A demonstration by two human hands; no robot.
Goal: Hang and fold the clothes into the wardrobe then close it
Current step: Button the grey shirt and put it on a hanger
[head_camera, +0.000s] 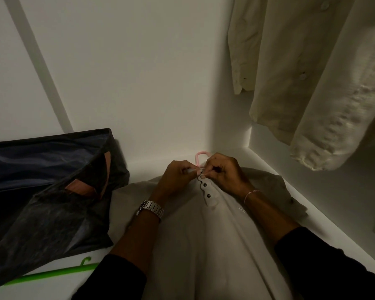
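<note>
Shirt [204,245] lies flat on the wardrobe shelf [325,230], bottom centre of frame. Left hand [178,178] and right hand [223,172] both pinch its collar at the top button, mid-frame. Pink hanger [200,155] hook pokes out just beyond. Green hanger [52,272] unused, lower left, beside a dark bag [41,191]. Hung shirts [301,72] upper right are done; this one not yet hung, wardrobe not closed.

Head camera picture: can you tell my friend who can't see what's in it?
Two hands, left hand and right hand, pinch the top button of a beige shirt lying on a pink hanger. A dark bag and green hanger lie left.
</note>
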